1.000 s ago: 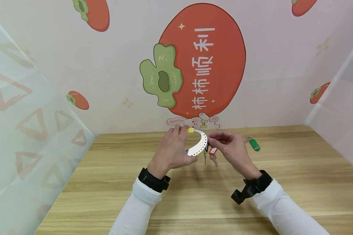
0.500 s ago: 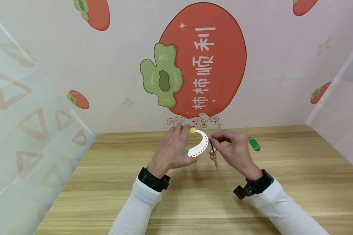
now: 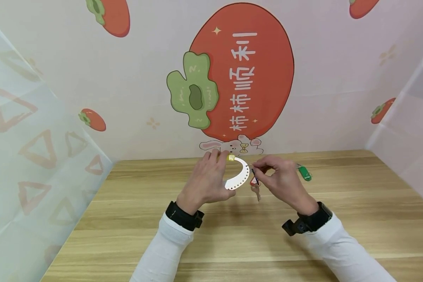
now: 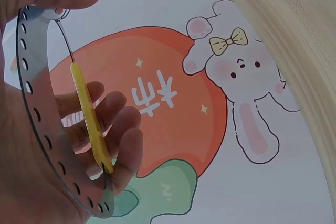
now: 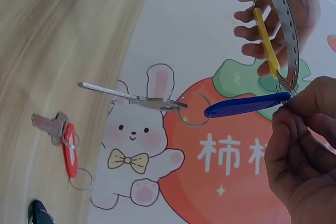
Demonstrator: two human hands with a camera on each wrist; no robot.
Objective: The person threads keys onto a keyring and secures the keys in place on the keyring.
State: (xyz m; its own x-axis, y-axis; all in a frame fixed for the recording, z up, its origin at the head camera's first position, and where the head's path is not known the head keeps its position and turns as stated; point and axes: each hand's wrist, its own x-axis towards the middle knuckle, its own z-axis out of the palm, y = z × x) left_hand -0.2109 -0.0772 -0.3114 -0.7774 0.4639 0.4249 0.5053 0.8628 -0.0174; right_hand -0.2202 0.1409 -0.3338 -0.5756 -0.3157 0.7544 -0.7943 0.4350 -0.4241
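1. The relation judged to decide the coming move is the narrow gap between the blue tag [image 5: 247, 105] and the holed outer rim of the crescent plate [image 3: 239, 181]; whether they touch at the near end cannot be told.
2. The blue tag is pinched at one end between thumb and fingertips of the right hand [image 3: 281, 179], so that grip is closed upon it.
3. The tag's long axis is slanted down from the fingertips toward the surface [image 3: 120, 235]; at its lower end a ring [image 5: 195, 93] is carried, and from it a silver key [image 5: 152, 103] is hung, roughly in line with the tag.
4. The crescent plate is held by the left hand [image 3: 205, 178], its thumb laid over one end and its fingers curled about the yellow handle [image 4: 92, 119]. The bulge of the curve is turned toward the right hand.
5. The tag is thus placed at the right grip itself, nearer to that hand, with the plate just beside the pinching fingertips on the left.
6. On the surface, a red tag [image 5: 71, 153] with its own key is lain below the hanging set, and a green tag [image 3: 305, 173] is seen beyond the right hand, apart from both grips.
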